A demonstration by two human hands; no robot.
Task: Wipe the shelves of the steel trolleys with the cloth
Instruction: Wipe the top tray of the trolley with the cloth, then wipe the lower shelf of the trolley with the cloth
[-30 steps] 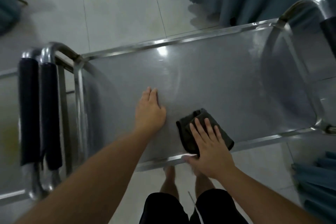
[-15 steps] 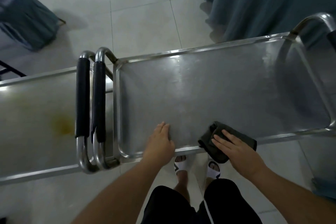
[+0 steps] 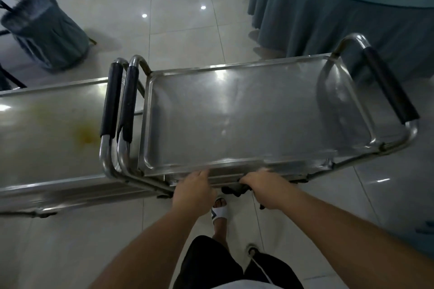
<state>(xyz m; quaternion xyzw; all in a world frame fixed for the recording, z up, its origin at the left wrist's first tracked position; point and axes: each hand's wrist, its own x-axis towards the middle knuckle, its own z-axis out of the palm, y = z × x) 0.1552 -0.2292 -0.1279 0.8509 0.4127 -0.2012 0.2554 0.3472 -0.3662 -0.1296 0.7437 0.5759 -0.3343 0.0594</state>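
A steel trolley stands in front of me, its bare top shelf shining. My left hand rests on the shelf's near rim with its fingers curled over the edge. My right hand is just below the near rim and holds the dark cloth, which pokes out under my fingers beneath the shelf edge. A second steel trolley stands to the left, and its top shelf carries a yellow-brown stain.
Black-padded handles of both trolleys sit side by side between the shelves; another handle is at the right end. A round table with a blue skirt stands at the back right, a covered chair at the back left. Tiled floor surrounds everything.
Both hands slid off the shelf top to its near edge; the cloth went from the shelf surface to below the rim. The view pulled back, and more of the left trolley shows.
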